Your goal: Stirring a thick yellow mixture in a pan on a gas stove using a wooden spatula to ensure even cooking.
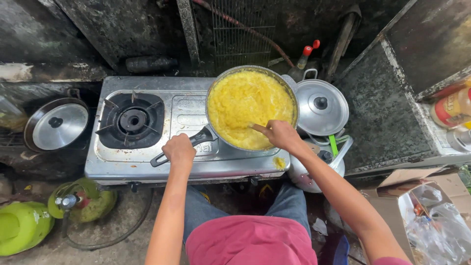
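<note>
On the right-hand burner of a steel two-burner stove (147,164) set low against a blackened wall, a pan (289,93) full of yellow, crumbly food (243,103) is being worked by a person crouching in a pink top. Farthest left, a green gas cylinder (22,225) lies on the floor beside a second green cylinder (86,198) with its regulator and hose; above them a lidded pot (56,125) rests on a ledge, and the left burner (132,120) stands bare. The left hand (179,149) is closed over the pan's black handle (201,137), whose long axis runs from lower left up to the pan's rim, so the pan lies up and to the right of those fingers. The right hand (280,135) sits over the pan's near edge, fingers pinched shut on a slim wooden utensil (258,128) whose tip points left into the food; its working end is buried and cannot be made out. Just right of the pan a steel lid (321,105) covers another pot, and a torn cardboard box (417,201) of plastic bags sits at far right.
</note>
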